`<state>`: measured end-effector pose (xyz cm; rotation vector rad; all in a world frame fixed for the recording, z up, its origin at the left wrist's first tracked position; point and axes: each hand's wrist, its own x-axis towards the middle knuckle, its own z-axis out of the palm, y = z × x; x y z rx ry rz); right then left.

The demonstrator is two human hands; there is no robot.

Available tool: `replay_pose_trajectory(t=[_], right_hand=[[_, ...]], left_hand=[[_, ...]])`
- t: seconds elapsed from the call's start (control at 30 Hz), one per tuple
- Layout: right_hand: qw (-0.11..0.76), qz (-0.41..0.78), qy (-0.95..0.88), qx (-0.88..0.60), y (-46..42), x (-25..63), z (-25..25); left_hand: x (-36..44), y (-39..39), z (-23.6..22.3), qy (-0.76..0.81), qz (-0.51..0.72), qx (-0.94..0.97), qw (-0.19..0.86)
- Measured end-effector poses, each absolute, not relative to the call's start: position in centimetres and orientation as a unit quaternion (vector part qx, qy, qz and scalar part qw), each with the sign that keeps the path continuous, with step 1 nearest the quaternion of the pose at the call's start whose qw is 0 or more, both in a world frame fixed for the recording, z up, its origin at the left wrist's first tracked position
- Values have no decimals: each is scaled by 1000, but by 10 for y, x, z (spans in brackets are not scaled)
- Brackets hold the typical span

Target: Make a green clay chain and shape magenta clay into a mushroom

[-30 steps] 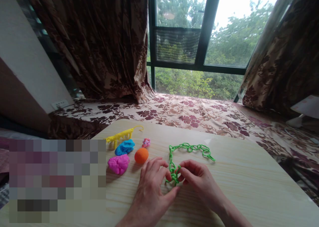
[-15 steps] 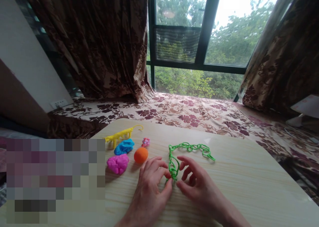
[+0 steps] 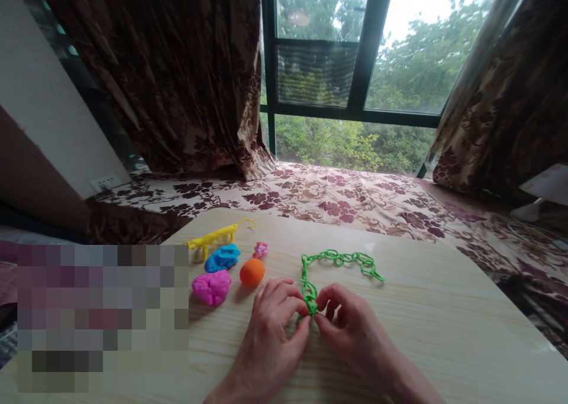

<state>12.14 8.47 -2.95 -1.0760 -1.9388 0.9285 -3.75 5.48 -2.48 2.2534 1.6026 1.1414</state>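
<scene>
A chain of green clay-like loops (image 3: 332,256) lies on the pale wooden table (image 3: 426,339), running from between my hands up and off to the right. My left hand (image 3: 277,321) pinches the near end of the chain between thumb and index finger. Opposite it, my right hand (image 3: 350,318) has thumb and index fingertips closed on the same end. The exact shape of the loop under the fingertips is partly hidden. Left of my hands sit an orange ball (image 3: 252,272), a pink lump (image 3: 212,287) and a blue lump (image 3: 222,258).
A yellow animal-like figure (image 3: 215,236) with legs and a curled tail lies at the table's far left. Beside the ball is a small pink-and-red figure (image 3: 260,249). Behind the table stretches a floral-covered ledge (image 3: 306,194). A white lamp (image 3: 544,185) stands far right.
My right hand has moved in from the right, its fingers closing on the chain's near end. The standing green loop there has been pressed down. My left hand keeps its pinch.
</scene>
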Motion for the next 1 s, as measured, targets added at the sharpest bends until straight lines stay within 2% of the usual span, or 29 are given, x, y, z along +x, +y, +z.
replay_pose_trajectory(t=[0.23, 0.8, 1.0], right_hand=[[349, 314, -783, -407, 86, 124, -28], [347, 319, -767, -434, 87, 126, -25], [318, 323, -786, -421, 89, 132, -18]], left_hand=[[-36, 54, -25, 532, 385, 749, 87], [-38, 55, -25, 544, 387, 741, 67], [-37, 54, -24, 536, 389, 745, 73]])
